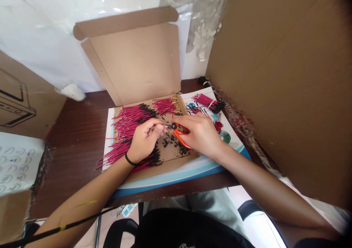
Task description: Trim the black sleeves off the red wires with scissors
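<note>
Over the cardboard box, my right hand is wrapped round a pair of orange-handled pliers. The pliers' dark jaws point left and meet the fingertips of my left hand. That hand is pinched closed; what sits between its fingers is too small and hidden to tell. Beneath and beside it lie many thin red wires with black ends. A smaller group of red wires with gold-coloured tips is at the back of the box. Small black scraps are scattered on the cardboard below the pliers.
The open box's lid stands up against the wall. A tied bundle of red wires rests on the printed sheet to the right. A large cardboard sheet borders the right side. A white roll stands back left on the brown table.
</note>
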Tool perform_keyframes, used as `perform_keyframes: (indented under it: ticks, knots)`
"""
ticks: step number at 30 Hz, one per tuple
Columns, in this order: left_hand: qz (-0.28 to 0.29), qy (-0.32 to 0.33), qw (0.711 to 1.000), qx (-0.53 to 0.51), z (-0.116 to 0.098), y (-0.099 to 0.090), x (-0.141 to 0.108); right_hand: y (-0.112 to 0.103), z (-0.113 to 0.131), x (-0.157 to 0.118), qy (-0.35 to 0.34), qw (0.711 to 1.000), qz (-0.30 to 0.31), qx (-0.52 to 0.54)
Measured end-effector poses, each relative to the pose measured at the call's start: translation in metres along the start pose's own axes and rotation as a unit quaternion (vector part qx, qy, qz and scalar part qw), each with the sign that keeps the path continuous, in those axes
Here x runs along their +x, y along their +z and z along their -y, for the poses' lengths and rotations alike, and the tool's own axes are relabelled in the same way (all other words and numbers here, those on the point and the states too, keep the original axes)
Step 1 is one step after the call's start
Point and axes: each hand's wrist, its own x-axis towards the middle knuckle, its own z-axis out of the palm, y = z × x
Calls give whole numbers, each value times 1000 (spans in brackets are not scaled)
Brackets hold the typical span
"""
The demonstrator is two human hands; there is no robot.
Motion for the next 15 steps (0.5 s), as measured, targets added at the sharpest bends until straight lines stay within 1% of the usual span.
perform_keyframes:
  ticks: [5, 10, 15]
  knots:
    - [10, 15, 1000, 19, 0, 0, 0, 2, -2, -1, -5, 1000, 3, -8]
    - [19, 26, 999, 22, 2, 0, -1, 1, -1, -2, -13, 1000, 24, -2]
    - [33, 12, 999, 8, 2, -1, 0, 1, -3, -2, -15, 999, 33, -19]
